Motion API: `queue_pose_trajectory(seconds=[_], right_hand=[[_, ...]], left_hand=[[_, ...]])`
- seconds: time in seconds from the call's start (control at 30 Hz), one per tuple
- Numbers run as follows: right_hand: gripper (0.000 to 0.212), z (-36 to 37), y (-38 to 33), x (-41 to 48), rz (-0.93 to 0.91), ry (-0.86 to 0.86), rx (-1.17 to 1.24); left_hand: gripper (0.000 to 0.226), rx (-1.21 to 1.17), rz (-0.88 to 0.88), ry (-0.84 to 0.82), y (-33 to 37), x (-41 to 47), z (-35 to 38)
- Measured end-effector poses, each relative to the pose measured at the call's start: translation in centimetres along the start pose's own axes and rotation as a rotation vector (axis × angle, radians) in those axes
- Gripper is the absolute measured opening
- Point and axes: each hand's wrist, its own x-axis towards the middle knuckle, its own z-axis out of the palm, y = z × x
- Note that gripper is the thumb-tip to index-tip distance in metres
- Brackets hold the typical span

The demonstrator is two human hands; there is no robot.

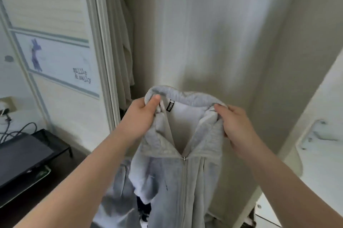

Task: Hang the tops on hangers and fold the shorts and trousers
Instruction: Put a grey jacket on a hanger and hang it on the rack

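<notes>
A light grey zip-up hoodie [178,177] hangs in front of me, zipped to the neck, with a black label inside its collar. My left hand [141,116] grips the left side of the collar, thumb on top of the fabric. My right hand [235,125] grips the right side of the collar. The hood opening is spread between both hands. No hanger is visible. The hoodie's lower part drops out of view at the bottom.
A pale curtain [213,33] hangs right behind the hoodie. A white wardrobe door [55,51] with a printed panel stands at the left. A dark screen on a black stand [27,155] sits lower left. A white cabinet [323,144] is at the right.
</notes>
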Motion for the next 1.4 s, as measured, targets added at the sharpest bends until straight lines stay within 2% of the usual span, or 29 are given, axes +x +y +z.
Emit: queue_pose_trajectory(seconds=[0.23, 0.33, 0.57, 0.7, 0.9, 0.97, 1.03, 1.07, 1.13, 1.23, 1.4], right_hand=[[0.039, 1.7, -10.4, 7.2, -0.157, 0.21, 0.012], [0.03, 2.0, -15.3, 9.7, -0.239, 0.265, -0.025], [0.024, 1.2, -27.2, 15.9, -0.333, 0.319, -0.208], [0.024, 0.6, -33.1, 18.7, -0.383, 0.387, -0.475], [0.023, -1.8, -39.6, 20.0, -0.365, 0.567, -1.123], [0.021, -3.3, -41.5, 19.9, -0.423, 0.697, -1.241], [0.027, -5.3, -43.0, 19.8, -0.52, 0.931, -1.406], [0.033, -6.3, -43.4, 19.8, -0.512, 1.024, -1.505], [0.04, -8.3, -43.9, 20.1, -0.41, 1.103, -1.604], [0.043, -10.3, -43.6, 20.9, -0.247, 1.097, -1.534], [0.039, -11.4, -41.9, 22.6, -0.246, 1.102, -1.552]], left_hand=[[0.05, -0.053, 0.214, -0.135, 9.5, 12.2, -3.2], [0.035, -0.059, 0.285, -0.179, 13.9, 16.1, -4.4], [0.033, -0.115, 0.337, -0.131, 24.3, 24.4, -5.6], [0.029, -0.174, 0.359, -0.111, 29.5, 27.9, -5.0], [0.023, -0.128, 0.417, -0.086, 36.1, 29.9, -3.2], [0.025, -0.077, 0.47, -0.071, 38.0, 30.2, -2.4], [0.038, -0.014, 0.507, -0.058, 39.4, 30.4, -1.5], [0.042, 0.018, 0.515, -0.055, 39.9, 30.4, -1.0], [0.043, 0.063, 0.53, -0.033, 40.4, 30.8, -0.2], [0.041, 0.064, 0.524, -0.01, 40.5, 31.3, 0.7], [0.042, 0.057, 0.484, 0.005, 39.8, 32.3, 0.8]])
